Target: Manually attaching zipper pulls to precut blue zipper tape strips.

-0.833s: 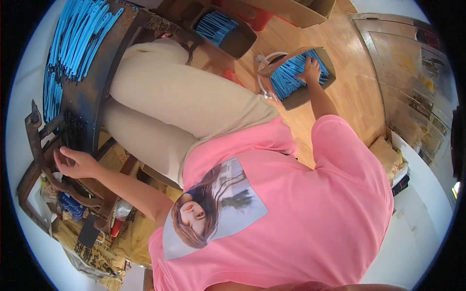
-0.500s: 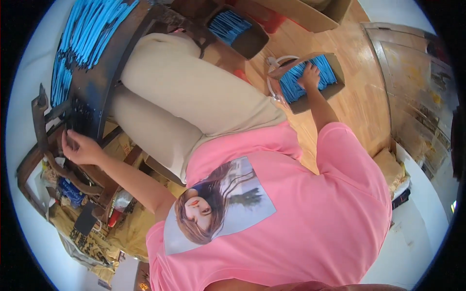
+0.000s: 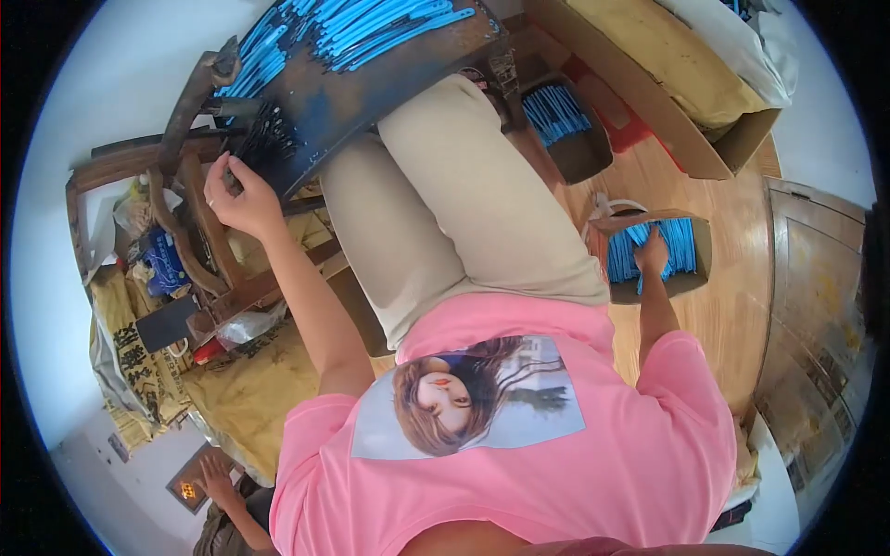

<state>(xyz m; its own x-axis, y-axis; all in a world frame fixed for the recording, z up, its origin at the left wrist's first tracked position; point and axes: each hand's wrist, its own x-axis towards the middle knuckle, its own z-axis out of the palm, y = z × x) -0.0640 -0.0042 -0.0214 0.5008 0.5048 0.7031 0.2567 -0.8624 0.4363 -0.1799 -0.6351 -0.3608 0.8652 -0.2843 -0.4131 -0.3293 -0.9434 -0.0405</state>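
At the near left corner of the dark worktable (image 3: 352,111), my left hand (image 3: 243,196) is closed with thumb and fingertips together. Whatever sits between them is too small to make out. Beside it lies a heap of small thin black pieces (image 3: 266,132). My right hand (image 3: 653,252) reaches down to the right into a cardboard box (image 3: 706,264) of thin blue sticks (image 3: 681,243). Its fingers are bent down around some of those sticks, and the fingertips are partly hidden. More blue sticks (image 3: 385,28) with dark ends lie in piles on the worktable.
A second box of blue sticks (image 3: 556,116) stands on the wood floor beyond my knees. A large carton (image 3: 640,83) lies behind it. At left are a wooden frame (image 3: 209,227) and yellow sacks (image 3: 236,380). Another person's hand (image 3: 218,482) shows at lower left.
The view has swung, shifting the scene to the right. My right hand's fingers, earlier spread over the sticks, now bend down among them. My left hand stays closed by the table corner.
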